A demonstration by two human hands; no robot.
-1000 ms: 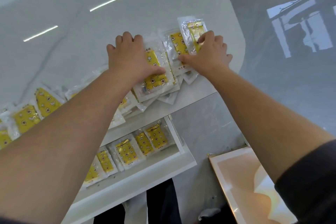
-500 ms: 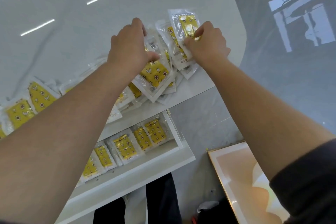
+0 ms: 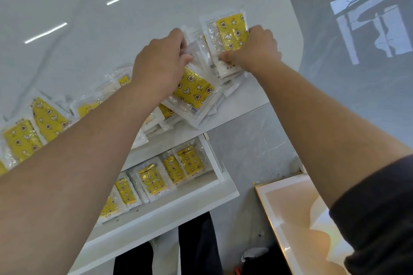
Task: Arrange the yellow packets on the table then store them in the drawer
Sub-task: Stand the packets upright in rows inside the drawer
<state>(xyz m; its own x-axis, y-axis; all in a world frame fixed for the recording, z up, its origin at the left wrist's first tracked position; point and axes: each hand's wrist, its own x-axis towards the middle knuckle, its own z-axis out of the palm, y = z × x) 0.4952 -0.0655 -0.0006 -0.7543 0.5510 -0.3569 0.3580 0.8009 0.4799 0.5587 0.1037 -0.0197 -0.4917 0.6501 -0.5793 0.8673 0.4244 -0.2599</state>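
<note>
My right hand (image 3: 252,49) pinches 1 yellow packet (image 3: 232,31) by its lower edge, thumb in front, standing it nearly upright near the table's right corner. My left hand (image 3: 158,62) curls over the tops of a fanned bunch of packets (image 3: 202,51) between the 2 hands and grips them. I judge I'm gathering them on edge to square them into 1 stack that will drop into the drawer together. How many are in that bunch I can't tell; they overlap.

Below my left hand, 1 packet (image 3: 194,92) lies face up on a loose pile at the front edge of the table (image 3: 111,40). Left of my forearm at least 4 more (image 3: 49,118) lie along that edge. The open drawer (image 3: 178,203) under it holds 5 I can count, in 1 overlapping row.
</note>
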